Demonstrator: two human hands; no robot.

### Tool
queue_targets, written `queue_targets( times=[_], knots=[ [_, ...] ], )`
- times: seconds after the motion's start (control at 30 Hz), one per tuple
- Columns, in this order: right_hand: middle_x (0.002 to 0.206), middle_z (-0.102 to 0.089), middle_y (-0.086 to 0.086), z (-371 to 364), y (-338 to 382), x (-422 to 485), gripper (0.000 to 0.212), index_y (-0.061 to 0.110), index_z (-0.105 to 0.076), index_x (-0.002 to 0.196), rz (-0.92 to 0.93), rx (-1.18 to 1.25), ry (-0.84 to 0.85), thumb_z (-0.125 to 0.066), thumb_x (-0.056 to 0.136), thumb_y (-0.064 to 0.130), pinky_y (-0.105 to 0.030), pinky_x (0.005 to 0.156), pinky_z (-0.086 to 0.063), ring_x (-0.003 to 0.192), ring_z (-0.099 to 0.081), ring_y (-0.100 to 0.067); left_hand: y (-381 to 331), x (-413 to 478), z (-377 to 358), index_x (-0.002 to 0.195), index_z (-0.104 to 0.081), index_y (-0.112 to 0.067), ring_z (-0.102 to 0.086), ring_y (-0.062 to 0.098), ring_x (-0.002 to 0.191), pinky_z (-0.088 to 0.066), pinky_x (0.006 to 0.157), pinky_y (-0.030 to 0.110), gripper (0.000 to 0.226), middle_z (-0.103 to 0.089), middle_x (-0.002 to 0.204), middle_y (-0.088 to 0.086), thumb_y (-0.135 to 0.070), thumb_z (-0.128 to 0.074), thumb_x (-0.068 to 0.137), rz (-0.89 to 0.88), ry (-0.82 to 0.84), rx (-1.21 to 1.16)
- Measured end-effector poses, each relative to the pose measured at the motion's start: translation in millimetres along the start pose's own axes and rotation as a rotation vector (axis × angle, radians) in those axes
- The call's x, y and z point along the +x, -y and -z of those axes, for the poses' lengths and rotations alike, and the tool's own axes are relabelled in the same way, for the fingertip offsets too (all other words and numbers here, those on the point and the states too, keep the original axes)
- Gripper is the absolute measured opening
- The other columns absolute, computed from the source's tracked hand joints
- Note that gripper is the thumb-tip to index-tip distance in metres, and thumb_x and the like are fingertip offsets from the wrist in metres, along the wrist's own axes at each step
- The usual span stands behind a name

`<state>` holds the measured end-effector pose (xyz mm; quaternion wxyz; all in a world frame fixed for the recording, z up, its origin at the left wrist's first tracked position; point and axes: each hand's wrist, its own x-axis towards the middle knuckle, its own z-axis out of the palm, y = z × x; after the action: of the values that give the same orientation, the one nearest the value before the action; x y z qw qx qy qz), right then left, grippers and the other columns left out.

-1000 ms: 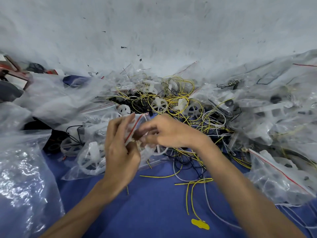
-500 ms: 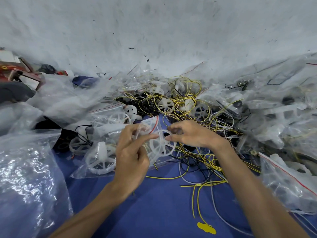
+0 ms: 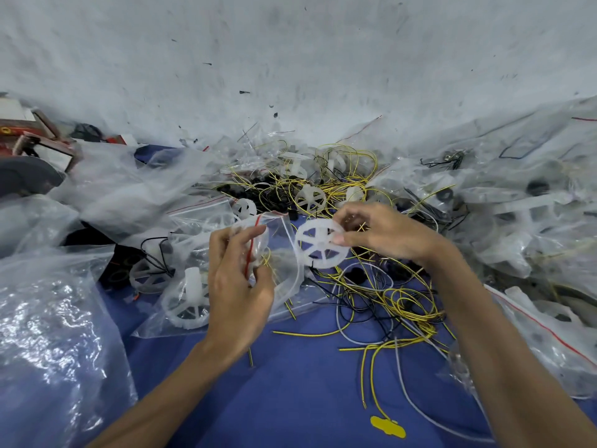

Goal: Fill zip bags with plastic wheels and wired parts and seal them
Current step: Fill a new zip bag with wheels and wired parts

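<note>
Centrally, your left hand (image 3: 239,289) grips a small clear zip bag (image 3: 286,253) at its mouth. The thumb lies on the near side and the fingers curl over the far side, with the bag's red seal strip (image 3: 249,253) running between them. The mouth faces right and is not sealed. A short length of yellow wire shows through the plastic beside your fingertips; whether it lies inside the bag cannot be told.

Your right hand (image 3: 387,234) pinches a white spoked wheel (image 3: 319,244) by its rim, thumb and forefinger closed on the right edge. The wheel is held upright, its flat face toward you. It sits just beside the bag's mouth, outside the bag and clear of the surface.

Below both hands lies a blue work surface (image 3: 290,399). A loose tangle of yellow, black and white wires (image 3: 397,302) spreads under your right wrist, and one strand ends in a flat yellow tag (image 3: 387,426) near the bottom edge. Under your left hand rests a filled bag (image 3: 151,324) holding several white wheels.

Further loose wheels (image 3: 310,197) and wires sit heaped behind your hands, against a pale wall (image 3: 290,59). A heap of filled bags (image 3: 533,215) rises at the right, and a large crinkled plastic sack (image 3: 48,318) covers the left foreground.
</note>
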<state>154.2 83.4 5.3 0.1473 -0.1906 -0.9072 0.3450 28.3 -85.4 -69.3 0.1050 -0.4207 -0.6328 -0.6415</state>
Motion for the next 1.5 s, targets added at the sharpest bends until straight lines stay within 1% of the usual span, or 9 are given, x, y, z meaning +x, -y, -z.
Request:
queue_targets(
  times=[0.2,0.3,0.53,0.67,0.83,0.93,1.07,1.23,1.5],
  knots=[
    [0.115,-0.063,-0.015,17,-14,-6,0.019,0.010,-0.060,0.091,-0.090,-0.026,-0.174,-0.073,0.078,0.015,-0.050,0.096,-0.044,0.105,-0.061,-0.035,4,5,1,0.111,-0.059,-0.017,-0.047,-0.002,0.073,-0.046,0.072,0.021,0.044,-0.038,0.099,-0.016,0.000,-0.045,0.073,0.070,-0.045,-0.025],
    [0.116,-0.062,-0.008,19,-16,-5,0.021,0.012,-0.059,0.092,-0.106,-0.041,-0.274,-0.073,0.078,0.017,-0.044,0.095,-0.046,0.104,-0.061,-0.026,4,6,1,0.109,-0.059,-0.016,-0.046,-0.008,0.077,-0.034,0.073,0.002,0.045,-0.040,0.100,-0.002,-0.002,-0.044,0.070,0.070,-0.051,-0.014],
    [0.107,-0.065,-0.001,34,-20,-11,0.025,0.020,-0.051,0.079,-0.246,0.226,-0.499,-0.073,0.077,0.032,-0.044,0.090,-0.050,0.095,-0.062,-0.019,9,11,3,0.116,-0.053,-0.027,-0.044,-0.019,0.089,-0.031,0.076,-0.003,0.042,-0.041,0.110,-0.003,-0.005,-0.051,0.080,0.203,-0.169,-0.076],
    [0.106,-0.062,-0.011,42,-36,-15,0.035,0.012,-0.053,0.083,-0.439,-0.007,-0.446,-0.075,0.074,0.038,-0.032,0.078,-0.043,0.090,-0.054,-0.021,10,12,2,0.118,-0.050,-0.026,-0.043,-0.022,0.089,-0.031,0.079,-0.005,0.047,-0.040,0.114,0.002,0.007,-0.052,0.084,0.206,-0.186,-0.087],
    [0.104,-0.061,-0.010,42,-35,-14,0.045,0.005,-0.059,0.091,-0.506,-0.346,-0.431,-0.082,0.065,0.035,-0.033,0.084,-0.042,0.102,-0.055,-0.026,-3,3,4,0.121,-0.052,-0.018,-0.042,-0.009,0.101,-0.035,0.085,0.003,0.059,-0.037,0.113,-0.007,0.013,-0.045,0.071,-0.181,-0.052,0.000],
    [0.103,-0.053,-0.002,44,-29,-16,0.056,0.013,-0.059,0.102,-0.459,-0.210,-0.486,-0.086,0.057,0.032,-0.030,0.076,-0.041,0.100,-0.051,-0.022,-6,-2,2,0.122,-0.051,-0.013,-0.042,-0.010,0.102,-0.037,0.079,0.003,0.072,-0.033,0.107,-0.015,0.020,-0.043,0.058,-0.472,0.137,0.029],
    [0.112,-0.056,0.003,46,-16,-18,0.074,0.026,-0.054,0.112,-0.386,-0.019,-0.392,-0.088,0.047,0.039,-0.033,0.086,-0.047,0.103,-0.054,-0.017,-17,-1,5,0.122,-0.051,-0.022,-0.049,-0.004,0.091,-0.040,0.058,0.013,0.068,-0.034,0.110,-0.024,0.010,-0.035,0.065,-0.424,0.187,0.004],
    [0.111,-0.061,0.001,54,14,-29,0.091,0.034,-0.056,0.113,-0.221,0.178,-0.382,-0.080,0.027,0.054,-0.032,0.088,-0.050,0.100,-0.061,-0.012,-30,0,-2,0.117,-0.057,-0.021,-0.047,-0.008,0.085,-0.035,0.072,-0.001,0.060,-0.035,0.102,-0.019,0.002,-0.044,0.063,-0.268,0.262,0.114],
    [0.111,-0.060,0.001,48,41,-44,0.077,0.023,-0.047,0.125,0.204,0.511,0.052,-0.070,0.057,-0.006,-0.029,0.079,-0.052,0.106,-0.062,-0.019,-48,9,-3,0.118,-0.057,-0.020,-0.048,0.004,0.070,-0.035,0.071,0.015,0.052,-0.040,0.102,-0.009,0.001,-0.058,0.070,-0.091,0.303,0.234]
  ],
)
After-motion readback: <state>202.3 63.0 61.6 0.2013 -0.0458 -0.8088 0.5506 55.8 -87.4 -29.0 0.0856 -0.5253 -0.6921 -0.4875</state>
